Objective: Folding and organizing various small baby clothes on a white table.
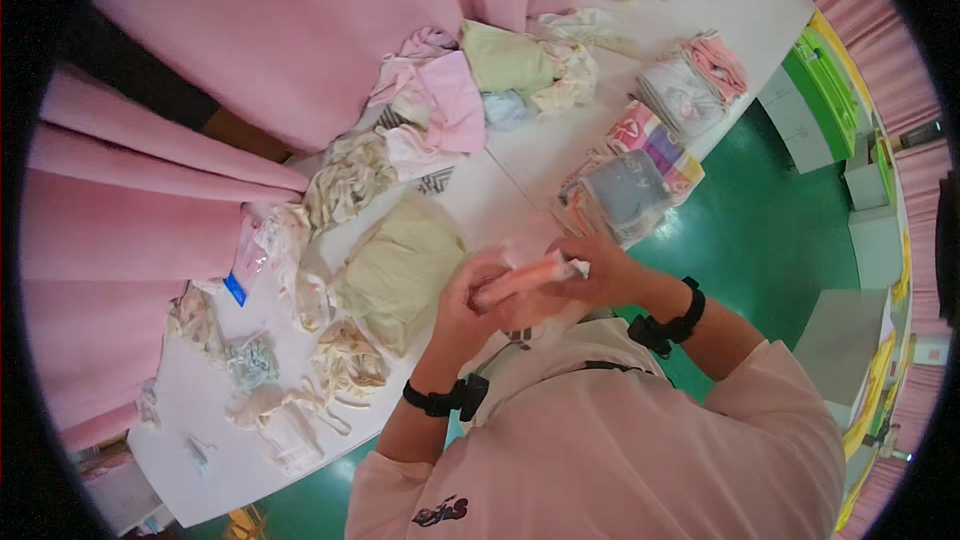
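Close in front of my body, I hold a small bundle of salmon-pink folded cloth [525, 278] between both hands; it is a little blurred. My left hand [468, 292] has its fingers wrapped round one end. At the other end, where a whitish edge shows, my right hand [605, 275] grips it. Left of my left hand, a pale green cloth item [405, 265] lies spread on the table. Just beyond my right hand sits a stack of folded clothes [625, 190], with a grey-blue piece on top.
A second folded stack [690, 90] stands farther right on the white table [510, 175]. Loose pink and green garments [450, 100] are heaped at the back. Crumpled small clothes [345, 360] lie at the left. Pink curtains [290, 30] hang along the far edge.
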